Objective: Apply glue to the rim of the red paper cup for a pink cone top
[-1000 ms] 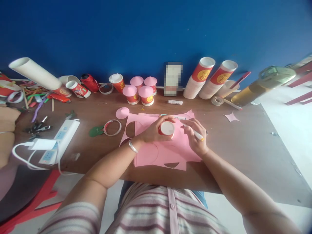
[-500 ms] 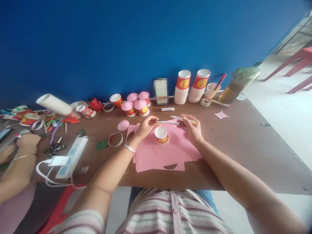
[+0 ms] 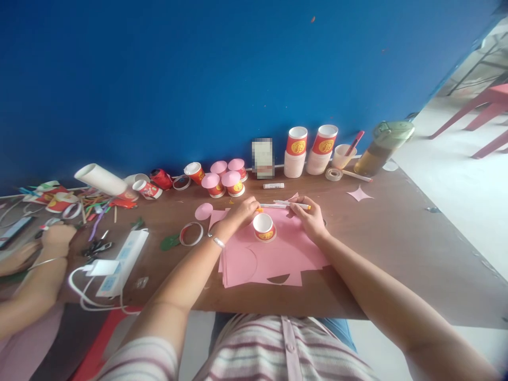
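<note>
We saw a brown surface [image 3: 397, 248] set against a blue wall. On it lay a stack of pink paper sheets [image 3: 278, 259] near the front edge, a white power strip [image 3: 123, 256] to the left, a tape ring [image 3: 191, 233], a glue stick [image 3: 273, 186], two cup stacks [image 3: 309, 151] and pink-topped cups [image 3: 224, 177] along the back.

The bench [image 3: 381, 248] is showing a brown wood-look top, smooth and dull. The pink sheets [image 3: 278, 254] lying on it are looking like matt paper, and the small red cup [image 3: 264, 227] standing on them is appearing as printed paper with a faint sheen and a plain white inside. The white marker [image 3: 286, 205] is looking like smooth plastic. A bracelet [image 3: 217, 242] is glinting like polished metal. The power strip [image 3: 123, 262] is showing glossy white plastic.
</note>
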Available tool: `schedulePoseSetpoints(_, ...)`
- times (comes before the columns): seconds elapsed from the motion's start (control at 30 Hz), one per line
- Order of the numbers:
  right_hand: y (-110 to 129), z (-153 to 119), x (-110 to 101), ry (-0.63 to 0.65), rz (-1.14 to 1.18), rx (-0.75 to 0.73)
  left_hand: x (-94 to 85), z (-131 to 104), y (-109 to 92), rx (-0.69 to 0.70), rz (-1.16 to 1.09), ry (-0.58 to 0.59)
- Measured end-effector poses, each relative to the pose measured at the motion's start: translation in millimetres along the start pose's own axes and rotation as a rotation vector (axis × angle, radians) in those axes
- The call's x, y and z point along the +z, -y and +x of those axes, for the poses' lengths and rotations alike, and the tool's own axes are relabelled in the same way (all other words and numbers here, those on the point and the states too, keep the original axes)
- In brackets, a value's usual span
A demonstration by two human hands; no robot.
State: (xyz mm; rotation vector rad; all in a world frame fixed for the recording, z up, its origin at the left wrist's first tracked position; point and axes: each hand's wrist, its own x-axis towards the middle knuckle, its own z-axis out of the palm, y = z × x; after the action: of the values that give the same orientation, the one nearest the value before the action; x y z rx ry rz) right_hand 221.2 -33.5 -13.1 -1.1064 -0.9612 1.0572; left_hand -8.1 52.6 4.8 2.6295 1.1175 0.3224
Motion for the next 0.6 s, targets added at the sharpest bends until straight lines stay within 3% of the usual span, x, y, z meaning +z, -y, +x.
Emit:
schedulePoseSetpoints(0.17,-1.3,-1.5,0.7,0.023,-0.060,0.011,-3.0,2.5,-1.0,-0.038,-0.064,-0.068)
schedulePoseSetpoints(0.37,-1.4,-2.5,1.4,0.025,-0.036,0.029,-2.4,4.5,-8.9,-0.027,-0.368,-0.174)
schedulePoseSetpoints(0.6,0.6,-3.2,2.0,0.054,-0.046,0.030,1.3,7.0,-9.6,0.005,-0.395,-0.172)
